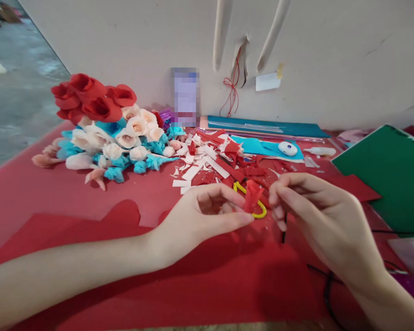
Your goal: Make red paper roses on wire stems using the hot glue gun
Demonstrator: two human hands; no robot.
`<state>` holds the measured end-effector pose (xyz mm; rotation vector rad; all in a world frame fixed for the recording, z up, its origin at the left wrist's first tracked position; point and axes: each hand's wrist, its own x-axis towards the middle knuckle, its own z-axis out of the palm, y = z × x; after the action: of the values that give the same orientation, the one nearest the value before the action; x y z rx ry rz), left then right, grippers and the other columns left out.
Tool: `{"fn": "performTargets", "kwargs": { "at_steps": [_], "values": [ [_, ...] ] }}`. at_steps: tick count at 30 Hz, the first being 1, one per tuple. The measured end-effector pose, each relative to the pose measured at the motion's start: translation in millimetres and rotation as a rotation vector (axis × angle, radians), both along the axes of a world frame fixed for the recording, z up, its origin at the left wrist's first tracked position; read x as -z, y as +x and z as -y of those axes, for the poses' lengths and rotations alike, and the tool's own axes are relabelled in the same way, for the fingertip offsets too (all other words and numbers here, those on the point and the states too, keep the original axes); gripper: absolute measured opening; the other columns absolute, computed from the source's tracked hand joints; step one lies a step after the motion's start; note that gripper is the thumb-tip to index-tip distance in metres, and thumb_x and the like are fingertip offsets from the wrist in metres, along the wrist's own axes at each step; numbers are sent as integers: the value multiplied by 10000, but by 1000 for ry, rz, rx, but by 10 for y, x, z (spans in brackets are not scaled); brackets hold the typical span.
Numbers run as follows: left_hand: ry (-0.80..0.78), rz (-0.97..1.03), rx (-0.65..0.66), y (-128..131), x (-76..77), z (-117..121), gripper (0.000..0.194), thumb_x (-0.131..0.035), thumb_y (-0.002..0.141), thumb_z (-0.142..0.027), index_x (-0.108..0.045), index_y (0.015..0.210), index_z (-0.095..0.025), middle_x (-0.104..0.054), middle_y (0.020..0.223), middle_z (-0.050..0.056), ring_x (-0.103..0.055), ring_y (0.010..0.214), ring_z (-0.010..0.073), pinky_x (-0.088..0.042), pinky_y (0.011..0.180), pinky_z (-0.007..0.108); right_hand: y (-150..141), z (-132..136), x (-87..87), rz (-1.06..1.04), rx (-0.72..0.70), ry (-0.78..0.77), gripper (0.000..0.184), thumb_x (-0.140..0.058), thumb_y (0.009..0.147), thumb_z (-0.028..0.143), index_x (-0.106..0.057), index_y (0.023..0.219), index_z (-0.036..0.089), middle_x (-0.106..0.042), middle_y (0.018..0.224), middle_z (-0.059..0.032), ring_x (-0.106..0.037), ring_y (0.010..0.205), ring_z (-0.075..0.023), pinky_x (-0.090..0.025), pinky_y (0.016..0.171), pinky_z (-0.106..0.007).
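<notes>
Between the thumb and fingers of my left hand (210,209) is a small rolled red crepe paper flower (252,195), held upright above the table. My right hand (310,216) is just to the right of it, thumb and forefinger pinched together. A thin pale tip pokes out above those fingers, too small to name. Behind the red flower lie yellow-handled scissors (261,211), partly hidden by it. Red and white paper scraps (210,161) are heaped beyond my hands.
Finished paper flowers, including red ones (100,108) and cream ones (136,125), pile up at the left. Blue paper (251,145) bears a white round object (287,148). A green board (389,179) leans at the right. Red sheets (158,285) cover the table's front.
</notes>
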<state>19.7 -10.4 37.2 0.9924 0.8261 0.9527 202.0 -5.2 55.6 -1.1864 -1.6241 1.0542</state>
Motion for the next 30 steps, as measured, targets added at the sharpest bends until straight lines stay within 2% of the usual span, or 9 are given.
{"fn": "performTargets", "kwargs": {
  "at_steps": [2,5,12,19,25,30],
  "values": [
    [7,16,-13,-6,12,-22,115,-681,683,-151,-572,714,-175,-575,627,-71,-522,549,22,-422,529,109,14,-37,6,-104,-82,-104,98,-505,832,244,-558,791,173,-577,699,1,-531,514,-77,-482,444,-190],
    [2,18,-32,-14,30,-39,119,-683,682,-160,-573,725,-174,-601,639,-61,-562,574,44,-446,529,121,26,-50,9,-182,-125,-154,90,-500,840,229,-570,824,174,-580,730,-4,-546,547,-79,-489,472,-195],
    [-8,35,-27,-10,21,-22,108,-674,693,-135,-575,714,-173,-596,641,-75,-553,581,18,-441,539,84,8,-55,42,-231,-160,-189,46,-522,828,199,-557,855,188,-588,680,17,-556,515,-78,-493,476,-196],
    [-8,20,-33,-3,10,-19,113,-681,678,-139,-577,715,-164,-587,635,-58,-536,539,36,-454,529,125,-7,-16,46,-253,-180,-176,23,-556,801,164,-559,823,170,-580,634,20,-572,522,-82,-506,462,-173],
    [-3,19,-29,-7,18,-14,114,-681,679,-149,-578,721,-176,-578,635,-62,-536,557,37,-451,543,125,-36,-11,47,-286,-171,-180,103,-581,781,146,-486,764,182,-566,731,31,-578,554,-72,-510,466,-167],
    [0,12,-25,-8,18,-6,112,-676,687,-152,-571,719,-173,-573,631,-61,-535,543,36,-447,539,130,-20,-25,56,-258,-176,-180,117,-568,794,172,-525,896,208,-566,693,30,-569,542,-82,-507,461,-182]
  ]
}}
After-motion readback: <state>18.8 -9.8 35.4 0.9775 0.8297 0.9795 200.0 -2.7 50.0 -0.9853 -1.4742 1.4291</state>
